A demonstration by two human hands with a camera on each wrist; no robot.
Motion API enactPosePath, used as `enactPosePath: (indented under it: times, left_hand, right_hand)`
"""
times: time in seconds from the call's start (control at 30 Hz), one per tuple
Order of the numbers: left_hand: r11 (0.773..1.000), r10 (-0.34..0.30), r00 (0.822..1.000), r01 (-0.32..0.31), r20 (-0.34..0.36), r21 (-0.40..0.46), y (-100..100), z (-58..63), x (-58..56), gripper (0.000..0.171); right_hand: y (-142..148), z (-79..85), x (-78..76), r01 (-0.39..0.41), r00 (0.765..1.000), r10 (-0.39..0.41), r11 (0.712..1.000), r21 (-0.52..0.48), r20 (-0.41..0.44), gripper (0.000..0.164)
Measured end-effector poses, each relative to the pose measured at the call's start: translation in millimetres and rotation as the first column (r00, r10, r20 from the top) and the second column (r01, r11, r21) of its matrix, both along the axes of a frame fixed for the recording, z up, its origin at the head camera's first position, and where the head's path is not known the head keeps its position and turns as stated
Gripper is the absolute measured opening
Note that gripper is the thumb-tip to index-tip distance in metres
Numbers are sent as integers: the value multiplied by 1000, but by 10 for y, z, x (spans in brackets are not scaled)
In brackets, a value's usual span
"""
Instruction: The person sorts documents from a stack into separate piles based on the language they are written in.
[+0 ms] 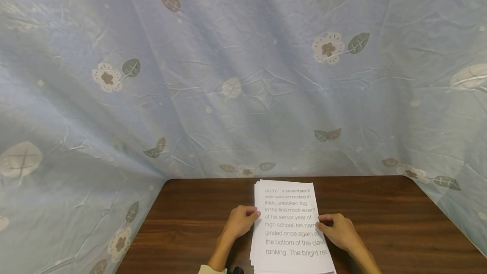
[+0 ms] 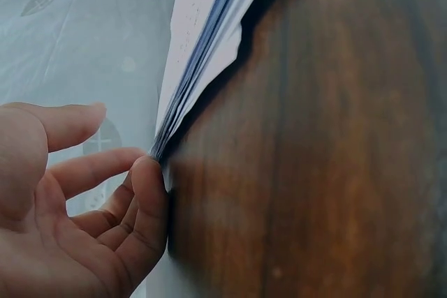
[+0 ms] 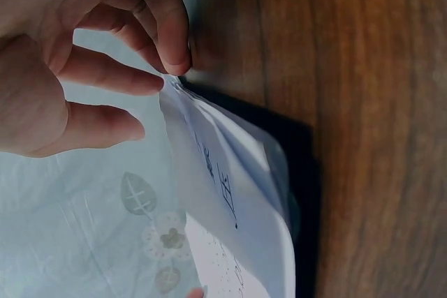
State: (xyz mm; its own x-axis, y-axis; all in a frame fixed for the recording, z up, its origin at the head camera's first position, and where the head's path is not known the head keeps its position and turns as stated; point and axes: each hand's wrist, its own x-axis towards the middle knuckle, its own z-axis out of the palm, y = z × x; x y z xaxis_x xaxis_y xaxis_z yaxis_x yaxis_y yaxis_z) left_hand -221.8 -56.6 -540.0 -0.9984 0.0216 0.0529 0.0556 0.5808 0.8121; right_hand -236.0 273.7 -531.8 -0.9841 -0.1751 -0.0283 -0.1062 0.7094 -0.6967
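Note:
A stack of white printed sheets (image 1: pixel 289 261) lies on the brown wooden table, with lines of large English text on the top page. Its sheet edges are slightly uneven, several jutting out on the left. My left hand (image 1: pixel 239 222) is at the stack's left edge; in the left wrist view the fingertips (image 2: pixel 148 165) touch the sheet edges while the thumb stands away. On the opposite side, my right hand (image 1: pixel 337 231) touches the right edge with its fingertips (image 3: pixel 174 61), its thumb also apart from the paper. Handwritten ink marks show on the sheets (image 3: pixel 230 172) in the right wrist view.
The dark wood-grain table (image 1: pixel 182 231) has rounded far corners. A pale blue curtain (image 1: pixel 243 109) with flowers and leaves hangs behind it and along both sides. Beside the left wrist is a small black object (image 1: pixel 238 270) at the bottom of the head view.

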Motion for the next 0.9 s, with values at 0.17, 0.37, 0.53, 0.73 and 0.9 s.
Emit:
enactPosePath:
  times: [0.17,0.37,0.53,0.73,0.9]
  left_hand:
    - [1000,-6,1000,5,-6,-10,-7,5,-2,32]
    - [999,-1,1000,1,-7,-39,7,-2,-13,24]
    - [998,-8,999,6,-31,-65,17,-7,-5,22]
    - [997,-17,999,14,-38,-73,28,2,11,18]
    - [996,-24,999,22,-26,-82,37,10,14,17]
  right_hand:
    - [-11,-22,-12,-3,1000,3,1000,-21,4,35]
    - [-21,-39,-3,-4,1000,4,1000,-31,0,36]
    - [-36,-29,12,16,1000,-17,999,-40,-13,36]
    - [-48,-28,22,31,999,-31,998,-52,-11,36]
    - [-55,-39,16,36,999,-35,997,-72,16,39]
